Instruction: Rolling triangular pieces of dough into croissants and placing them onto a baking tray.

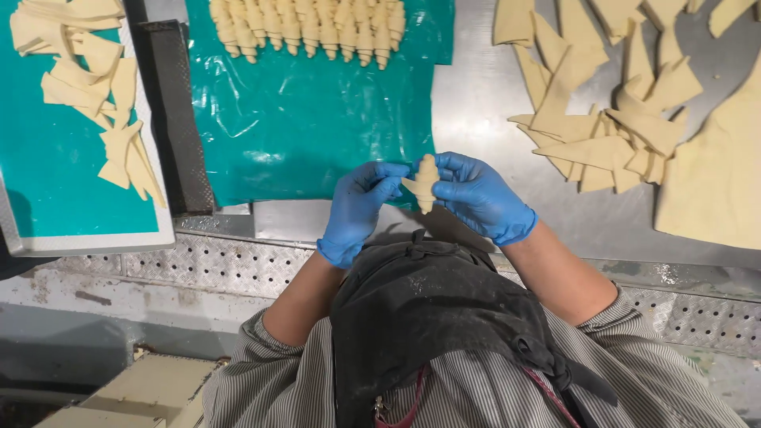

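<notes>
Gloved hands held a rolled croissant (426, 183) above the teal sheet (317, 119): left hand (361, 208) and right hand (476, 194) pinched its ends. Shaping seemed finished; laying it beside the row (309, 28) likely called for a forward reach.

Brightness: evenly bright, white overhead light.
Glare: soft sheen on the teal plastic sheet (309, 119), strongest in its wrinkles toward 9 o'clock; a pale wash on the steel table (476, 103) at 12 o'clock.
Shadows: short and faint under the dough triangles (602, 119); darker at 7 o'clock below the bench.
Sharpness: centre crisp; slight softness at the corners.
Distortion: mild wide-angle bend at the edges.
</notes>
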